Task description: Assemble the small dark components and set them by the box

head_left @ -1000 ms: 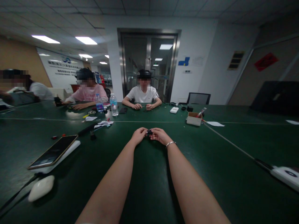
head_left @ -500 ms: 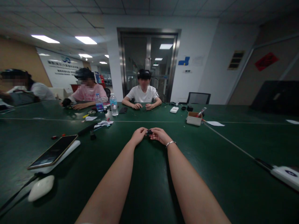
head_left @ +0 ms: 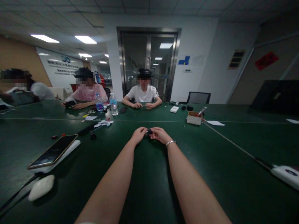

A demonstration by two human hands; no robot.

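Note:
Both of my arms stretch forward over the dark green table. Between my hands is a small dark piece with a shiny metallic end on its left; its exact kind is too small to make out. My left hand has its fingers closed on the metallic end. From the other side, my right hand pinches the dark end. A silver bracelet circles my right wrist. The fingers hide part of the piece.
To the left lie a phone on a white block, a white rounded case and crumpled paper. Two water bottles stand farther back. A small box and a white power strip are on the right. Co-workers sit across the table.
My hands and the small dark piece stay almost in place. Across the table, the hands of the co-worker in pink have shifted slightly.

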